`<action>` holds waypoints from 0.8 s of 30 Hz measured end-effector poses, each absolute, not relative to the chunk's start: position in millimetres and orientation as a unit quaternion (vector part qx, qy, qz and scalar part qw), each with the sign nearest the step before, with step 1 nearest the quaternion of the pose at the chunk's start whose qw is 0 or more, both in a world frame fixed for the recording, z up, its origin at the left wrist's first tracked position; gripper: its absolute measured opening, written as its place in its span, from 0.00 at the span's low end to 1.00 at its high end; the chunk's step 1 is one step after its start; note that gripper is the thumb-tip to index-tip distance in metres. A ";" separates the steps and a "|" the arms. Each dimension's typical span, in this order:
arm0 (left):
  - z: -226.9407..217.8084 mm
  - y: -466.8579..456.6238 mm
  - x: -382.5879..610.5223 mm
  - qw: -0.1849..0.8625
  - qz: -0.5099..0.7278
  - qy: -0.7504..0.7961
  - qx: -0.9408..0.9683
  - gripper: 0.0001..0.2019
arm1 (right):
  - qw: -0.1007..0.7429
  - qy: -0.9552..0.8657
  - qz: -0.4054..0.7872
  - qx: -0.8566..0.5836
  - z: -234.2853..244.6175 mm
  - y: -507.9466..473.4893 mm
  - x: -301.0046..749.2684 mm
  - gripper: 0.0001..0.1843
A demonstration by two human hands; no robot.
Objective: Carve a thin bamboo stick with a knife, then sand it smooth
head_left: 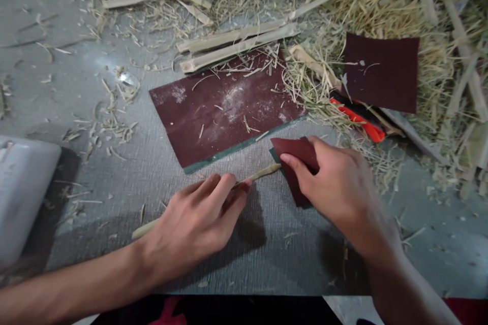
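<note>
My left hand (pixel 200 221) is closed round a thin bamboo stick (pixel 263 173) that runs from lower left to upper right across the grey textured floor (pixel 114 162). My right hand (pixel 339 183) pinches a folded piece of dark red sandpaper (pixel 295 155) wrapped over the stick's far end. The stick's lower end (pixel 143 230) pokes out behind my left wrist.
A large dark red sandpaper sheet (pixel 224 111) lies flat just beyond the hands, dusted with powder. Another square sheet (pixel 381 72) rests on straw at the right, above an orange-handled tool (pixel 358 122). Split bamboo strips (pixel 232 43) and shavings fill the back. A white box (pixel 23 193) sits at the left.
</note>
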State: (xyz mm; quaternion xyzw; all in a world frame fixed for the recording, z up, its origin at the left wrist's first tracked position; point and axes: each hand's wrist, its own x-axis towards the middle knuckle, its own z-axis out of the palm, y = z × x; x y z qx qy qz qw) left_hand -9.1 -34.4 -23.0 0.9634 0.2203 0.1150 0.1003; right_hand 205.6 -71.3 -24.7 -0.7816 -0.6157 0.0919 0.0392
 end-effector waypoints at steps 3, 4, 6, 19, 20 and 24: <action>-24.1 -34.9 -9.2 0.098 0.121 0.220 0.963 0.17 | 0.061 -0.608 0.117 -0.783 -23.5 -71.0 208.4 0.14; -24.5 -34.9 -9.4 0.097 0.121 0.219 0.963 0.17 | 0.081 -0.603 0.124 -0.784 -23.2 -70.8 208.8 0.15; -24.9 -34.7 -9.8 0.096 0.122 0.219 0.963 0.16 | 0.117 -0.597 0.154 -0.779 -23.0 -70.3 208.1 0.16; -24.1 -34.5 -9.8 0.087 0.104 0.218 0.967 0.17 | 0.052 -0.627 0.143 -0.764 -23.0 -72.2 193.4 0.13; -24.3 -34.6 -10.3 0.087 0.103 0.217 0.967 0.16 | 0.053 -0.630 0.138 -0.763 -23.0 -72.4 193.2 0.13; -24.7 -34.8 -10.5 0.088 0.107 0.212 0.967 0.17 | 0.049 -0.647 0.150 -0.746 -22.8 -73.6 191.9 0.12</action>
